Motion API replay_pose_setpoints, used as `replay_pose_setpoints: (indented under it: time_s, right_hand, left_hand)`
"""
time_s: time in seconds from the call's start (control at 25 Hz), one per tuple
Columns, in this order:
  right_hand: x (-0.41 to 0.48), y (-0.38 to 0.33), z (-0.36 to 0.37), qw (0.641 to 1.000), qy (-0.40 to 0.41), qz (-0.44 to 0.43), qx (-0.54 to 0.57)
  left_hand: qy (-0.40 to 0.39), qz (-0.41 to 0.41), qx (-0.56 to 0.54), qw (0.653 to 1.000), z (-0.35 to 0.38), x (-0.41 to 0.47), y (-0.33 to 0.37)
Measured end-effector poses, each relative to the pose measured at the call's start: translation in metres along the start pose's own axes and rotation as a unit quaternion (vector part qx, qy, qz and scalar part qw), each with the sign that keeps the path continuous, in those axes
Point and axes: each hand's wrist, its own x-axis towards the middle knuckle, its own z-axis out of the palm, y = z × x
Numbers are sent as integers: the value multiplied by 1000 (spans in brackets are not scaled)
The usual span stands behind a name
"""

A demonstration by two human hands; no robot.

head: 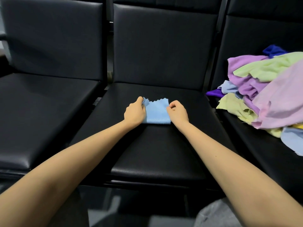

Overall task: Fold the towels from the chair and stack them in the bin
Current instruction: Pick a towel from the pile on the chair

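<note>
Folding a small light-blue waffle-weave towel [156, 113] on the black padded chair seat [155, 153]: left hand [134, 113] pinches its 10 o'clock corner, right hand [177, 112] nips the 3 o'clock edge. Light, floppy stuff, I'd say; grab corners.

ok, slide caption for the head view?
Left hand and right hand pinch a blue towel on the middle seat.

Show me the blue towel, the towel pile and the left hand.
blue towel [156, 114]: head view, its middle.
towel pile [278, 102]: head view, pink cloth.
left hand [135, 112]: head view, back of hand.
</note>
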Motion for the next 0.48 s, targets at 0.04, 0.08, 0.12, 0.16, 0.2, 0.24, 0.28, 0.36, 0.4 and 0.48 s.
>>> replay_pose_setpoints:
  time_s: [0.04, 0.08, 0.12, 0.16, 0.2, 0.24, 0.28, 0.36, 0.4, 0.48]
  right_hand:
    - [0, -1, 1, 999, -3, 12, -40]
    - [0, -3, 3, 997, -5, 20, -75]
    - [-1, -4, 5, 995, -6, 25, -99]
    - [-2, -7, 7, 993, -10, 31, -115]
    - [-2, -11, 8, 991, -15, 39, -130]
    - [-3, -14, 10, 988, -27, 53, -145]
    - [-4, -17, 12, 984, -43, 71, -159]
    - [-4, -21, 15, 976, -72, 102, -178]
    - [-4, -23, 16, 976, -80, 109, -169]
    - [-4, -21, 18, 984, -70, 102, -129]
  left_hand:
    - [-10, -7, 5, 1000, 1, 1, -1]
    - [-19, -14, 17, 1000, 2, 3, 0]
    - [-25, -19, 37, 999, 2, 5, 3]
    - [-23, -23, 71, 997, 2, 5, 6]
    - [-12, -24, 114, 993, 1, 5, 8]
    - [0, -24, 158, 987, 2, 4, 10]
    - [2, -27, 188, 982, 2, 4, 11]
    - [-36, -53, 188, 980, 1, 4, 13]
    - [-63, -64, 172, 981, 1, 4, 12]
    - [-98, -65, 139, 983, -2, 5, 14]
